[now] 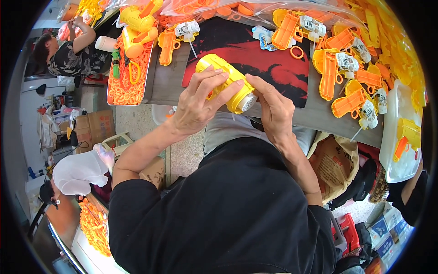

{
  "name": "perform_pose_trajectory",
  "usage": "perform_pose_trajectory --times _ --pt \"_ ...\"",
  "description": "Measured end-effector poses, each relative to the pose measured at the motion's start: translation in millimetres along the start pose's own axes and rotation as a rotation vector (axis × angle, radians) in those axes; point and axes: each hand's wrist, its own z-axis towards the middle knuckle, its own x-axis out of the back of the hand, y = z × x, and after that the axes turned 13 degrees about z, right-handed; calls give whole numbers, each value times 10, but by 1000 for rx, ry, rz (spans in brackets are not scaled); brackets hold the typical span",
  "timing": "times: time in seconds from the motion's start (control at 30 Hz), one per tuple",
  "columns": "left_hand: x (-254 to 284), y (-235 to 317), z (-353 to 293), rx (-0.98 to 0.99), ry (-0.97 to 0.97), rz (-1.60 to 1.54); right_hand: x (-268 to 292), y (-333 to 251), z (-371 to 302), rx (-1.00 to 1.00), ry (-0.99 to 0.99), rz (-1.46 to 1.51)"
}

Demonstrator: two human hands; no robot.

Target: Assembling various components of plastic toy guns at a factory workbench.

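starting at the left, orange rings (130, 89) are filling a tray (122, 104); now the left hand (200, 98) is wrapping spread fingers around a yellow body (237, 97), holding it tilted over the red-and-black mat's (280, 68) near edge; the right hand (276, 109) is touching its rim, fingertips bunched, any pinch hiding from view; further right, yellow-and-orange assemblies (327, 80) are lying across the tabletop (166, 84).
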Motion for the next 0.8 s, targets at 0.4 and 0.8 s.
perform_pose_trajectory --times 0.4,0.8 --pt "-4 -12 -2 9 1 -20 -37 57 10 151 26 -124" --pt "70 19 118 -11 -73 15 -75 -158 -42 -292 24 137"
